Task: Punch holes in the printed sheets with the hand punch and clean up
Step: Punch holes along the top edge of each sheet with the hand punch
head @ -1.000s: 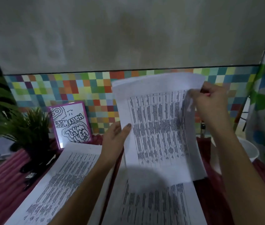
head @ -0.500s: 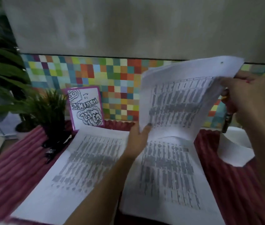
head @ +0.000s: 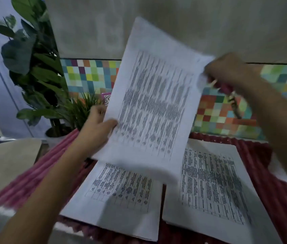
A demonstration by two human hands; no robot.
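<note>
A printed sheet (head: pixel 156 106) is held raised and tilted, with its table of text turned toward the camera. Its lower left edge is pinched by the left hand (head: pixel 98 125): the thumb is laid on the printed face, and the other fingers are hidden behind the paper. At the sheet's upper right corner the right hand (head: pixel 227 71) is seen, its fingers curled round the red-handled hand punch (head: pixel 226 88), part of which sticks out below the hand, to the right of the sheet. Whether the punch bites the corner cannot be told, as that spot is blurred.

Below the raised sheet, two further printed pages, a left one (head: pixel 118 196) and a right one (head: pixel 213 187), are laid flat side by side on a ribbed red cloth (head: pixel 280 191). Behind the sheet a band of coloured mosaic tiles (head: pixel 90 74) is seen. To the sheet's left a tall leafy plant (head: pixel 33 67) and a small grassy plant (head: pixel 84 106) are placed, and a pink-framed card (head: pixel 106 97) is partly covered by the sheet's left edge.
</note>
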